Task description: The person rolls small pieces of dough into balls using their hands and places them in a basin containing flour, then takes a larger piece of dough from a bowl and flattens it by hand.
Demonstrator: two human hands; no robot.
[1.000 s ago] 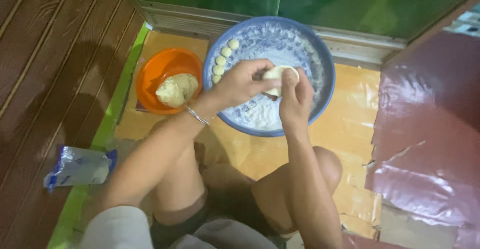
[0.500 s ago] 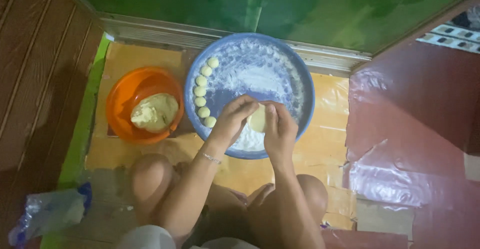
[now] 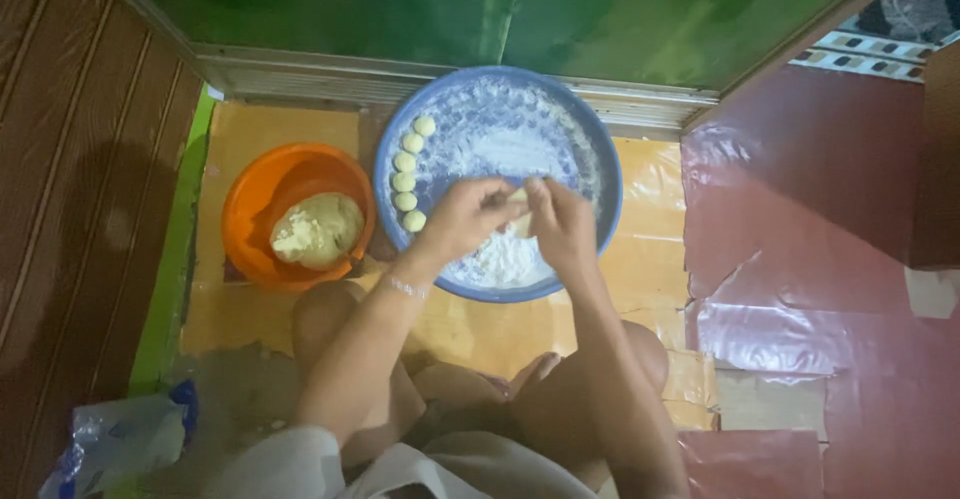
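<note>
We see a blue tray (image 3: 598,149) dusted white at centre, pale yellow dough balls (image 3: 406,181) along its left edge, an orange bowl (image 3: 252,209) at left, a green wall (image 3: 400,4) above, and dark red floor (image 3: 820,189) at right.

Wrist: a thin silvery bracelet (image 3: 408,287) circled the left wrist.
Arms: both were bare, without sleeves.
Legs: bare knees showed.
Clothing: a pale garment (image 3: 440,469) covered the lap.
</note>
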